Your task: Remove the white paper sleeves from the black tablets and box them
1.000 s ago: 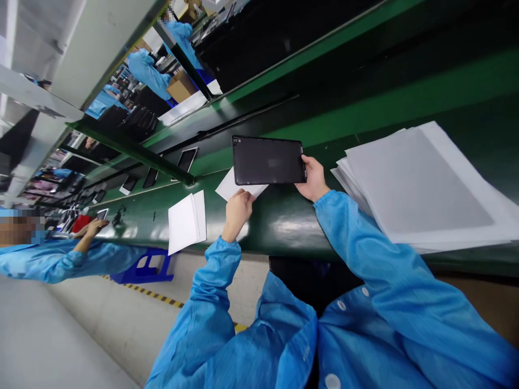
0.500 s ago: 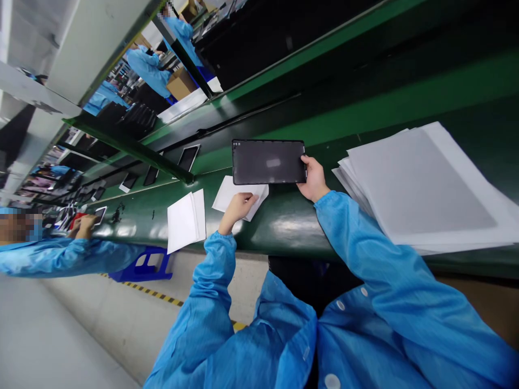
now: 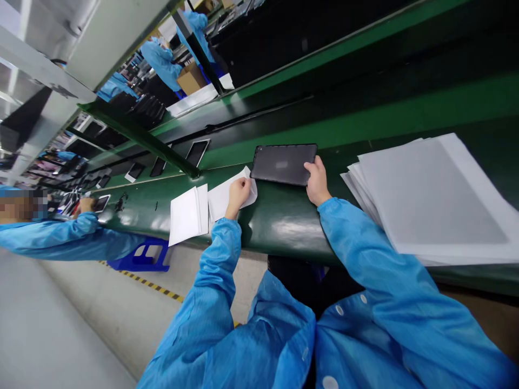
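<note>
A dark tablet (image 3: 283, 163) lies back-up and nearly flat on the green bench (image 3: 284, 221). My right hand (image 3: 317, 181) grips its right edge. My left hand (image 3: 239, 192) is closed on a white paper sheet (image 3: 223, 195) just left of the tablet, with the sheet's upper corner curled up. A second white sheet pile (image 3: 187, 214) lies to the left of that, touching it.
A thick stack of white sheets (image 3: 430, 197) lies at the right of the bench. Several tablets (image 3: 197, 153) lie along the conveyor further back. A co-worker's blue sleeve (image 3: 60, 240) and hand are at the far left. A green bar (image 3: 141, 139) crosses above the belt.
My right hand has lowered the tablet from upright to almost flat on the bench. My left hand has slid the white sheet leftwards, up against the other white pile.
</note>
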Demonstrator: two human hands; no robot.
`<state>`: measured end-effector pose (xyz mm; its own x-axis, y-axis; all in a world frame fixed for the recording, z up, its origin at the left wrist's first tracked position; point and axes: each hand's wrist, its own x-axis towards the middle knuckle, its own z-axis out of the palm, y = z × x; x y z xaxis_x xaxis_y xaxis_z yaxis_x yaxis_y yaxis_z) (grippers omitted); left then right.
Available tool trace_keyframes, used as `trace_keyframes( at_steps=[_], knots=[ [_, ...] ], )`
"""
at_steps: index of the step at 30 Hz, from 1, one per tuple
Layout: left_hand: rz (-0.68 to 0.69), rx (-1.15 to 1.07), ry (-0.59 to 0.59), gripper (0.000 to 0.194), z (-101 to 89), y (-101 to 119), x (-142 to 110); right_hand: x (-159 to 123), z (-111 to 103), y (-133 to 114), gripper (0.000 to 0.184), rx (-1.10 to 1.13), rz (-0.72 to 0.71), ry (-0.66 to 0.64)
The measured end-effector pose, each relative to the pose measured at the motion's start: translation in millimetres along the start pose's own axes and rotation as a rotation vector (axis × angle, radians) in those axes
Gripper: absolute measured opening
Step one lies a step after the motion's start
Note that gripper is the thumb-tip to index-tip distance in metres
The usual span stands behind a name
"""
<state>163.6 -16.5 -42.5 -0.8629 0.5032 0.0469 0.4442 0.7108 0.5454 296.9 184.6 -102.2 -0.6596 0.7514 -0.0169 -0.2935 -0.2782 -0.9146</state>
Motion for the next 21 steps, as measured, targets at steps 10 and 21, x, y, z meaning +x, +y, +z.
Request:
trace_keyframes(
  at_steps=[10, 21],
  knots=[
    [0.019, 0.034, 0.075, 0.038, 6.1, 2, 5, -8, 3, -11, 0.032, -0.037, 0.031, -0.137],
    [0.278, -0.058, -0.085, 0.036, 1.7, 48, -16, -17, 6, -24, 0.061, 0.022, 0.199, -0.457]
  ],
)
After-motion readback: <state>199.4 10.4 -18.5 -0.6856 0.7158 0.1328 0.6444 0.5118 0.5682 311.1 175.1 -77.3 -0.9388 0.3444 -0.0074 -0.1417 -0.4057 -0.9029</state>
